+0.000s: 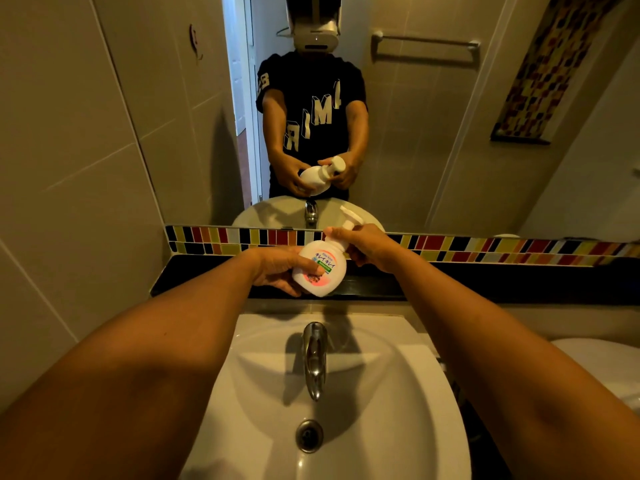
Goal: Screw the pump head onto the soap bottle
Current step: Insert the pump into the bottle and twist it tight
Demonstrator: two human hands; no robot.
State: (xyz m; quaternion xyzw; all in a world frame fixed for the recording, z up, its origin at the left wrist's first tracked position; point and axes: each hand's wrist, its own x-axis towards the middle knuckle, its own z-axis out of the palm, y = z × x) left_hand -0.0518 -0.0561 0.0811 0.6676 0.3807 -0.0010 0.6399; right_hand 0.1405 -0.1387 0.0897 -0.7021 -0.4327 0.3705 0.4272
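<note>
- The soap bottle [320,271] is held in the air, tilted, above the dark counter [381,285] and just beyond the back rim of the sink [346,445].
- The left hand [277,268] is wrapped around the bottle's lower body, fingers closed on the label side.
- The right hand [367,247] is closed around the collar of the pump head [349,220], whose white nozzle sticks up past the knuckles toward the mirror [433,133].
- The pump head already sits on the bottle's neck; no gap shows between them, though the right hand covers the thread itself.
- Judging from this, the head is placed and the twisting is under way or near its end. How many turns remain cannot be told.
- What is likely left: tighten until the collar stops, then set the bottle down.
- Room to move is good. Both forearms reach over the basin with nothing near them.
- The tap [315,358] stands below and nearer the person, well clear of the hands.
- The closest edges are the mosaic tile strip [485,247] and the mirror behind the nozzle; a wide wrist swing could bring the nozzle close to the glass.
- The counter under the bottle is narrow, so the set-down spot calls for some care.
</note>
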